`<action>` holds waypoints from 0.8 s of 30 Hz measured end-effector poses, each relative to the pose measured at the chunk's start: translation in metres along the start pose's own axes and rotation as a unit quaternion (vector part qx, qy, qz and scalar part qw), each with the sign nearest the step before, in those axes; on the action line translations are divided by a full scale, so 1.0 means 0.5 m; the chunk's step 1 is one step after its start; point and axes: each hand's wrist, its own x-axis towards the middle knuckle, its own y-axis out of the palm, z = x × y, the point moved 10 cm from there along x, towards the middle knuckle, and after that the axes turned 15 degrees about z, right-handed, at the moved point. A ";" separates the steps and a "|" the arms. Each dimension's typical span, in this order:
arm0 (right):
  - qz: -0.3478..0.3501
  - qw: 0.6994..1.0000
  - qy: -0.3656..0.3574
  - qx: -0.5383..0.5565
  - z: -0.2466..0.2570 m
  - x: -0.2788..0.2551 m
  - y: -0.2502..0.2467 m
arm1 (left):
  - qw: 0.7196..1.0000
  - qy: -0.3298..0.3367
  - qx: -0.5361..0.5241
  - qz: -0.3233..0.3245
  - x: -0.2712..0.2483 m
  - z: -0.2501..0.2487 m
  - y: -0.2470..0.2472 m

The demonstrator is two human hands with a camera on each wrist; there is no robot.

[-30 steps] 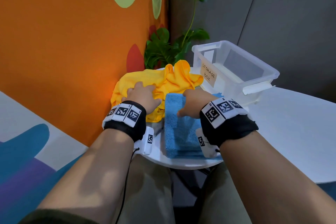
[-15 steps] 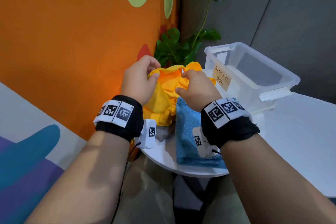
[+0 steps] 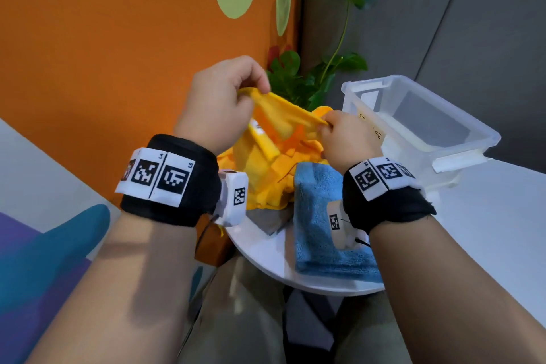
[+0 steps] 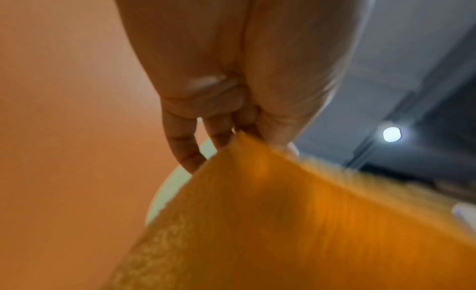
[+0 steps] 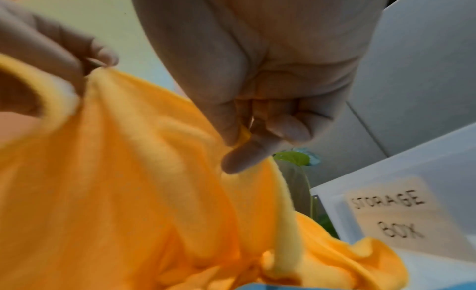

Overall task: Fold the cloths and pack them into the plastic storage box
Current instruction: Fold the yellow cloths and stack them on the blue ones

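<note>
Both hands hold a yellow cloth [image 3: 274,139] up above the white table [image 3: 487,216]. My left hand [image 3: 224,100] pinches one part of its top edge, up and to the left. My right hand [image 3: 342,136] pinches the edge lower and to the right. The rest of the cloth hangs crumpled down to the table. In the left wrist view the yellow cloth [image 4: 296,223] runs out from the left hand [image 4: 247,131]. In the right wrist view the yellow cloth [image 5: 128,182] is nipped by the right hand [image 5: 239,143]. A folded blue cloth [image 3: 322,233] lies flat below my right wrist. The clear plastic storage box [image 3: 419,124] stands at the right, nothing visible inside.
An orange wall [image 3: 118,53] stands close on the left. A green plant [image 3: 310,77] sits behind the cloths in the corner. A small grey piece [image 3: 269,221] lies on the table by the blue cloth. The table's rounded front edge [image 3: 295,284] is near my legs.
Both hands went from resting on the cloths to lifting the yellow cloth. They have now risen higher and drawn apart, stretching its edge between them. The blue cloth stayed put.
</note>
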 end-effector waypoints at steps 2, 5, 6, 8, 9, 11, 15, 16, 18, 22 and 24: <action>-0.038 0.999 0.030 0.017 -0.034 -0.004 -0.028 | 0.996 -0.060 0.057 -0.030 -0.004 0.033 -0.025; -0.092 0.993 0.063 0.043 -0.066 -0.015 -0.074 | 0.986 -0.122 0.100 -0.055 -0.013 0.076 -0.044; -0.103 0.991 0.073 0.050 -0.073 -0.017 -0.084 | 0.982 -0.136 0.111 -0.063 -0.016 0.087 -0.048; -0.120 0.987 0.081 0.064 -0.079 -0.018 -0.100 | 0.978 -0.152 0.125 -0.072 -0.021 0.100 -0.052; -0.129 0.986 0.081 0.068 -0.079 -0.018 -0.107 | 0.976 -0.160 0.130 -0.073 -0.023 0.106 -0.053; -0.145 0.983 0.081 0.078 -0.081 -0.023 -0.124 | 0.970 -0.183 0.137 -0.082 -0.028 0.118 -0.060; -0.181 0.971 0.070 0.142 -0.091 -0.043 -0.157 | 0.954 -0.219 0.159 -0.132 -0.042 0.123 -0.097; -0.188 0.966 0.063 0.168 -0.091 -0.047 -0.163 | 0.952 -0.219 0.161 -0.139 -0.042 0.120 -0.103; -0.198 0.951 0.047 0.233 -0.086 -0.057 -0.174 | 0.951 -0.218 0.154 -0.153 -0.044 0.115 -0.109; -0.232 0.908 -0.019 0.349 -0.052 -0.077 -0.208 | 0.948 -0.238 0.107 -0.181 -0.044 0.108 -0.132; -0.261 0.895 -0.049 0.359 -0.034 -0.088 -0.231 | 0.950 -0.244 0.056 -0.187 -0.038 0.101 -0.146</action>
